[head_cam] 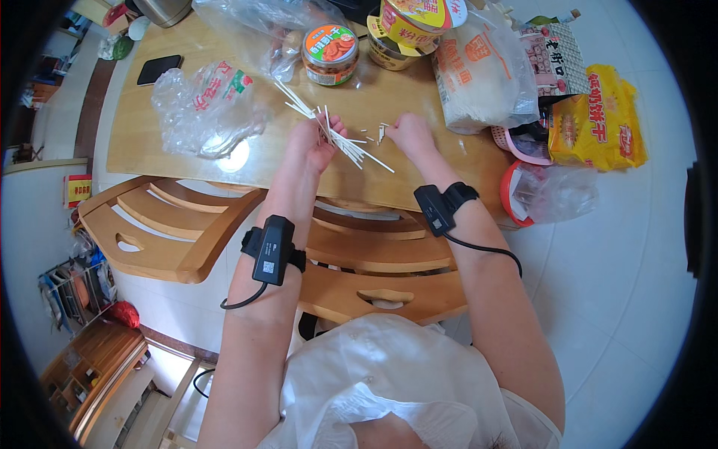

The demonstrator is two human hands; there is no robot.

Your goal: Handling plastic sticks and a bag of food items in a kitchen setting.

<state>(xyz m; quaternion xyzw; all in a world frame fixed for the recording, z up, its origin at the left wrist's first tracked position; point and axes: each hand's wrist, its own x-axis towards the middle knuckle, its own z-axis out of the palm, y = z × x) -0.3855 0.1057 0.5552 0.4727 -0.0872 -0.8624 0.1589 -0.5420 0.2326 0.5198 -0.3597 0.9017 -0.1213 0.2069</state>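
My left hand [314, 140] holds a loose bundle of thin white sticks [350, 149] over the wooden table [252, 168]; they poke out on both sides of the fingers at differing angles. To the right, my right hand [413, 134] is close to the tabletop with its fingers curled. Several short white pieces [382, 132] lie by its fingertips, and whether the fingers pinch one cannot be told. A crumpled clear plastic bag [207, 112] lies left of my left hand. Beyond the sticks stands a plastic jar [330, 55] with a green and orange lid.
A black phone [160, 69] lies at the back left. Instant noodle tubs [418, 22] and a bagged white pack [482, 73] stand at the back right. A yellow snack bag [597, 120], a pink basket [524, 147] and a red-rimmed bin [509, 193] flank the right edge. Wooden chairs [381, 247] adjoin the near edge.
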